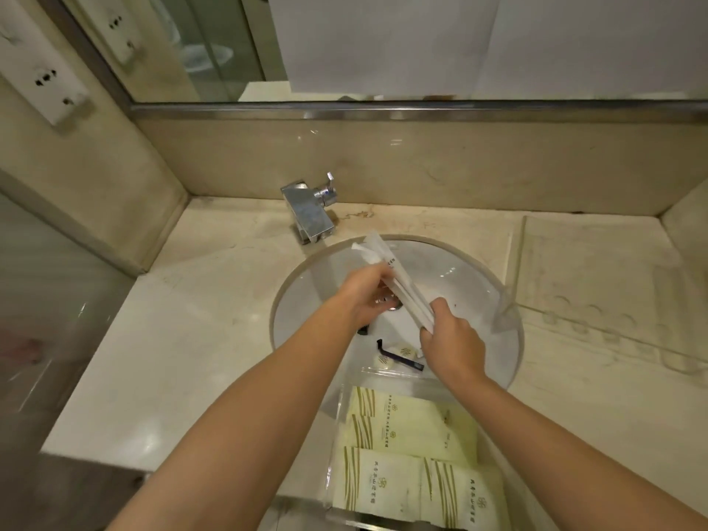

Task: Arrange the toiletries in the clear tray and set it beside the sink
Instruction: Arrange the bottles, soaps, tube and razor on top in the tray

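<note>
Over the white sink basin (452, 270) both hands hold a bundle of long white wrapped packets (398, 279). My left hand (364, 297) grips its upper part and my right hand (452, 346) grips its lower end. The clear tray (337, 423) rests across the sink's near rim. Inside it lie several pale yellow sachets (410, 427), a dark blue razor (398, 356) and a small round soap (387, 364). A clear plastic piece (505, 312) leans on the basin's right side.
A chrome faucet (310, 212) stands behind the basin. Beige marble counter (199, 331) lies to the left, and a pale mat (597, 285) covers the counter on the right. A mirror (344, 47) fills the back wall, with wall sockets (42, 76) on the left.
</note>
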Available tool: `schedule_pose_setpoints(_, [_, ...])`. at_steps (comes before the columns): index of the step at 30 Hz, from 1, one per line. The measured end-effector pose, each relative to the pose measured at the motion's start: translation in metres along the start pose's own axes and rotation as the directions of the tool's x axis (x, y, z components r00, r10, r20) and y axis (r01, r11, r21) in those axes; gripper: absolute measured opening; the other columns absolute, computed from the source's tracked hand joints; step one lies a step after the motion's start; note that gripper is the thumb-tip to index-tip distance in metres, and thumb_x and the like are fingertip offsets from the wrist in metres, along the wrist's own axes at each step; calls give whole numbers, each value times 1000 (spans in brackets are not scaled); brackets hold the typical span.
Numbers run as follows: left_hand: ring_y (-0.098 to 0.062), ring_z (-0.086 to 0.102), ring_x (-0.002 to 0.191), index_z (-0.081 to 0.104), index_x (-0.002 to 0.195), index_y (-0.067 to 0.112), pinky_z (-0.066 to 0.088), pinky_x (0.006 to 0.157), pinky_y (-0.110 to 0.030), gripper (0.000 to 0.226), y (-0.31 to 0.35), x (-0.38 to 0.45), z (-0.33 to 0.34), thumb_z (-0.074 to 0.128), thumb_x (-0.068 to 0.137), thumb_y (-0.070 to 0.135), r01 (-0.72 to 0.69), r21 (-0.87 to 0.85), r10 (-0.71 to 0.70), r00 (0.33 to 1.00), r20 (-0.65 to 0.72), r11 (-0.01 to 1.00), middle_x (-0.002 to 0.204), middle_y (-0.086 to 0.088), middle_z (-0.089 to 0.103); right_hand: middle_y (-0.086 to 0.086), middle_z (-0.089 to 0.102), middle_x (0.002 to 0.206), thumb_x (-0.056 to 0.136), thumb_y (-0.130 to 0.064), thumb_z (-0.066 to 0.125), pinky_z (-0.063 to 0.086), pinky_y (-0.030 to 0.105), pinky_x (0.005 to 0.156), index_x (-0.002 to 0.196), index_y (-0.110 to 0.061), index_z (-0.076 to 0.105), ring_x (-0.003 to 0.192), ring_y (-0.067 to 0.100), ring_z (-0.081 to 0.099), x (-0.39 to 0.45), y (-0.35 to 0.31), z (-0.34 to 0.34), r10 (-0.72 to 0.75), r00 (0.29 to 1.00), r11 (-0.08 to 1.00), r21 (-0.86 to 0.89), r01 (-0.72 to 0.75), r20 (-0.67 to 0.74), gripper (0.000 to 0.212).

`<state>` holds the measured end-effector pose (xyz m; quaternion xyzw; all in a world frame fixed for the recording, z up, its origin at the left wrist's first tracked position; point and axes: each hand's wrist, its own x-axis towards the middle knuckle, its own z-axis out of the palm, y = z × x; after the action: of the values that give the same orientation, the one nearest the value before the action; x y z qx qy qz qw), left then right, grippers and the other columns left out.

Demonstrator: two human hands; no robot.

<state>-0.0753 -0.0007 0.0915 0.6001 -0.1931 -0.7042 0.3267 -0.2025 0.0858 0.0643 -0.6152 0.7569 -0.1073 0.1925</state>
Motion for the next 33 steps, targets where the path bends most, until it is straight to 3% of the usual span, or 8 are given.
schedule_pose_setpoints(4, [-23,58,77,50,91,8,53,64,-34,18,-13,-25,12,47,85,-9,11,15,-12,997,82,1000,81,-10,55,-2,54,78,92,-28,57,40,32,56,117,-18,42,68,22,54,-18,-10,-6,-43,997,996,84,38,64,31])
schedule_pose_setpoints(7, [-25,54,85,52,107,9,52,53,-30,32,-16,-32,10,43,80,-7,11,16,-12,996,85,1000,88,-10,50,-6,57,81,85,-45,62,44,32,58,115,-24,39,70,18,59,-29,-8,-12,-137,977,976,192,105,164,43])
schedule_pose_setpoints(9, [-27,51,87,53,111,9,55,55,-31,37,-15,-39,8,43,78,-4,19,53,-24,995,96,998,92,-10,48,-10,61,87,84,-57,56,49,34,64,114,-30,42,76,14,61,-35,-2,-17,-175,963,960,254,121,204,43])
schedule_pose_setpoints(12, [-23,51,78,58,108,5,49,70,-32,31,-13,-49,2,49,80,-3,-32,238,5,994,111,971,88,-9,52,-9,62,92,90,-55,47,52,37,77,112,-29,51,82,14,62,-39,6,-29,-150,963,903,427,41,225,35])
schedule_pose_setpoints(16, [-23,55,81,53,100,10,49,72,-33,17,-10,-71,-10,54,85,1,-119,606,-80,953,291,786,90,-10,54,9,65,99,96,-45,48,47,31,58,105,-25,51,66,20,60,-38,7,-50,-9,958,612,760,-222,287,21])
schedule_pose_setpoints(19, [-20,58,83,55,98,15,53,74,-33,18,-17,-80,-18,56,87,1,-161,753,-236,890,390,638,95,-7,60,11,62,94,98,-43,47,38,24,47,113,-19,49,52,16,53,-37,8,-59,87,929,358,859,-367,360,28])
schedule_pose_setpoints(26, [-21,64,89,54,110,17,53,88,-43,24,-42,-84,-43,64,89,13,-155,835,-433,796,422,528,94,1,71,9,63,84,92,-14,57,32,25,48,100,-11,57,49,15,47,-55,28,-46,192,886,473,751,-461,422,8])
schedule_pose_setpoints(33, [-22,66,95,56,116,16,54,91,-42,33,-49,-92,-61,70,86,19,-120,855,-434,821,371,505,98,0,72,10,63,79,90,0,53,38,25,51,93,-7,60,53,15,51,-66,47,-37,231,891,509,732,-453,391,11])
